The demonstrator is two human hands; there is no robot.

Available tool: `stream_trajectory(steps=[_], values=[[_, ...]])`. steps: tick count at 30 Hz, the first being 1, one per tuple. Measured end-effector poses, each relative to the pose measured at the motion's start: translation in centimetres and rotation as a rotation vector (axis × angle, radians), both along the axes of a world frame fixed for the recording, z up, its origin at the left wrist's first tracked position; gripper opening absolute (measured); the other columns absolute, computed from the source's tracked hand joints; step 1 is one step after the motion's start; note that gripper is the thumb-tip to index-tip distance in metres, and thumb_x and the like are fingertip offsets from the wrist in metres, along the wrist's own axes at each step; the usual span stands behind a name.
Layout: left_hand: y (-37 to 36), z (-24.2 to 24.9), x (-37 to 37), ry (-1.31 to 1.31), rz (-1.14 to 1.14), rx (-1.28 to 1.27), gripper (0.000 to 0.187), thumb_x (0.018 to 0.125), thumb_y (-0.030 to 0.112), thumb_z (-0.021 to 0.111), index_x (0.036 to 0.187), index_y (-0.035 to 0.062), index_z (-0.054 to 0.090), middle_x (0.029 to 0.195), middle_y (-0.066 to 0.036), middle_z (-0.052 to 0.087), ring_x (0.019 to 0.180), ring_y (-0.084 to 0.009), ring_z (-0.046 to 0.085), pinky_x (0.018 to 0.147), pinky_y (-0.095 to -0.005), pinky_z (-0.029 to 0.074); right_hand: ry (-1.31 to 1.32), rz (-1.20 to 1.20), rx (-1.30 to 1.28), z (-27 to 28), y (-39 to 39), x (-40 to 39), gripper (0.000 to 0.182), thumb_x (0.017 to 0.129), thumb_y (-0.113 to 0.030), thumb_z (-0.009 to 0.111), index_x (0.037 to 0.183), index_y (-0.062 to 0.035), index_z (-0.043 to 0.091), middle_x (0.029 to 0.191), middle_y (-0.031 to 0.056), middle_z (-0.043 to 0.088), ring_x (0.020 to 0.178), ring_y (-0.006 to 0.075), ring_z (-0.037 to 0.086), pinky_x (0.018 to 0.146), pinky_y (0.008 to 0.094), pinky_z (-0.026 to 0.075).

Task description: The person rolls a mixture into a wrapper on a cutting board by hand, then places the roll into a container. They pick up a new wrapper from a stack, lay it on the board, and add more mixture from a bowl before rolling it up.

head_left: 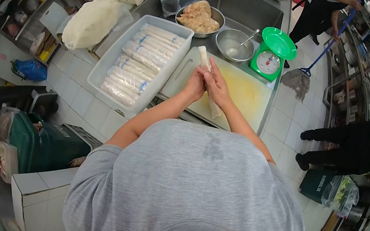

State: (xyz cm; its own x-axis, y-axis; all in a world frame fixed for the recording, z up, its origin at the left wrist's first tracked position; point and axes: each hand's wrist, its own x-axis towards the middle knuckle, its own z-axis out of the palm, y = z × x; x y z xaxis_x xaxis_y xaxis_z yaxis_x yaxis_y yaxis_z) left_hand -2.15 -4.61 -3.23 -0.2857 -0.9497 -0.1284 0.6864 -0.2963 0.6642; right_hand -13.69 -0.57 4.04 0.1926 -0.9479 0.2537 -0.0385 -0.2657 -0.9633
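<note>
Roll: a long, pale roll [203, 56] is in the hands, over the cutting board. Its far end pokes out past the fingers, and its near end points back toward the person's belly. I cannot tell if the near end touches the board.
Left hand: the left hand [195, 82] is curled around the roll's middle, on its left side.
Right hand: the right hand [217, 86] is on the other side of the roll, holding it too. The two hands touch each other.
Board: the white cutting board [249, 94] has a big yellow patch.
Tub: just left of the board is a white tub [184, 43]. Many wrapped rolls [142, 53] lie in it, with blue marks on their wraps.
Bowls: past the board, one metal bowl [207, 36] holds a lumpy pink-orange mix [199, 17]. Beside it, another metal bowl [231, 42] has a spoon [250, 36] in it.
Scale: a green scale [268, 62] stands by the board's far right corner.
Sink: the metal sink [252, 10] is behind the bowls.
Floor: on the right, a person in black trousers [309, 19] holds a blue-handled mop [295, 82].
</note>
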Motion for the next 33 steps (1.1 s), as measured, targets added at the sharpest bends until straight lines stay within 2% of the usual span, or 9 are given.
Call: stream_trajectory(steps=[3,5,8,11,20,22,25,28,33], values=[[2.1,5.4,0.6,-0.059,-0.036,0.055,0.031,0.1,0.04,0.04,0.115,0.0132,0.044,0.115,-0.009,0.058,0.1,-0.0245,0.059,0.081,-0.0379,0.049,-0.068,-0.255,-0.124,-0.1,-4.2,-2.0,0.052,0.097,-0.03,0.049,0.14,-0.0028,0.036,0.106,0.0132,0.067,0.098,0.0263,0.063,0.095,0.0359,0.041],[1.6,5.2,1.6,-0.012,-0.077,0.064,0.033,0.1,0.042,0.039,0.114,0.0131,0.045,0.117,-0.012,0.057,0.103,-0.0265,0.059,0.083,-0.0394,0.049,0.436,-0.512,-0.21,-0.3,-7.8,-4.8,0.054,0.097,-0.041,0.046,0.135,-0.0027,0.042,0.101,0.0176,0.067,0.093,0.0313,0.064,0.1,0.0443,0.037],[1.4,4.5,2.8,0.027,-0.123,0.046,0.04,0.099,0.048,0.038,0.114,0.0119,0.046,0.123,-0.014,0.056,0.111,-0.0296,0.056,0.09,-0.0434,0.047,1.079,-0.48,-0.343,-2.8,-10.6,-7.6,0.058,0.095,-0.048,0.043,0.133,-0.0032,0.044,0.097,0.0189,0.067,0.092,0.0337,0.064,0.103,0.0537,0.029],[1.1,4.5,3.3,0.049,-0.135,0.043,0.043,0.097,0.051,0.038,0.112,0.0119,0.049,0.126,-0.014,0.055,0.116,-0.0311,0.053,0.094,-0.0452,0.046,1.229,-0.275,-0.146,-2.1,-11.6,-7.8,0.061,0.095,-0.052,0.041,0.131,-0.0041,0.046,0.092,0.0185,0.067,0.093,0.0338,0.064,0.105,0.0602,0.02],[1.1,4.1,3.3,0.201,-0.138,0.083,0.046,0.097,0.053,0.036,0.111,0.0115,0.049,0.127,-0.013,0.054,0.12,-0.032,0.05,0.096,-0.0467,0.044,0.098,-0.112,-0.068,1.3,-6.3,-2.8,0.047,0.097,-0.027,0.048,0.139,-0.0061,0.04,0.09,0.0106,0.066,0.084,0.0157,0.06,0.084,0.0303,0.048],[1.2,4.0,3.1,0.226,-0.123,0.084,0.047,0.097,0.052,0.035,0.112,0.0101,0.05,0.129,-0.013,0.053,0.122,-0.0333,0.048,0.099,-0.0487,0.042,0.117,0.055,0.138,2.4,-1.4,-0.5,0.049,0.096,-0.021,0.049,0.14,-0.0032,0.037,0.1,0.0132,0.066,0.09,0.0214,0.063,0.084,0.0335,0.049],[1.1,4.1,2.9,0.208,-0.076,0.075,0.049,0.098,0.052,0.031,0.112,0.0082,0.048,0.13,-0.013,0.051,0.124,-0.0326,0.046,0.102,-0.0487,0.039,0.505,-0.082,-0.437,0.9,3.0,0.9,0.052,0.094,-0.014,0.05,0.141,-0.0011,0.034,0.112,0.017,0.063,0.1,0.0296,0.062,0.088,0.0369,0.047],[0.7,3.1,3.4,0.229,-0.079,0.068,0.05,0.098,0.053,0.029,0.111,0.0075,0.047,0.133,-0.014,0.049,0.124,-0.0323,0.047,0.104,-0.0481,0.038,0.461,-0.017,-0.14,2.8,4.3,0.5,0.054,0.092,-0.01,0.051,0.141,-0.0009,0.033,0.12,0.0196,0.059,0.109,0.0361,0.058,0.095,0.0399,0.044],[1.4,4.6,2.8,0.193,-0.109,0.061,0.048,0.098,0.053,0.029,0.108,0.0084,0.045,0.134,-0.016,0.048,0.119,-0.0336,0.05,0.103,-0.0482,0.04,0.529,-0.172,-0.584,1.1,2.8,1.9,0.055,0.088,-0.013,0.055,0.138,0.0006,0.036,0.109,0.0222,0.062,0.103,0.0395,0.057,0.088,0.0467,0.046]])
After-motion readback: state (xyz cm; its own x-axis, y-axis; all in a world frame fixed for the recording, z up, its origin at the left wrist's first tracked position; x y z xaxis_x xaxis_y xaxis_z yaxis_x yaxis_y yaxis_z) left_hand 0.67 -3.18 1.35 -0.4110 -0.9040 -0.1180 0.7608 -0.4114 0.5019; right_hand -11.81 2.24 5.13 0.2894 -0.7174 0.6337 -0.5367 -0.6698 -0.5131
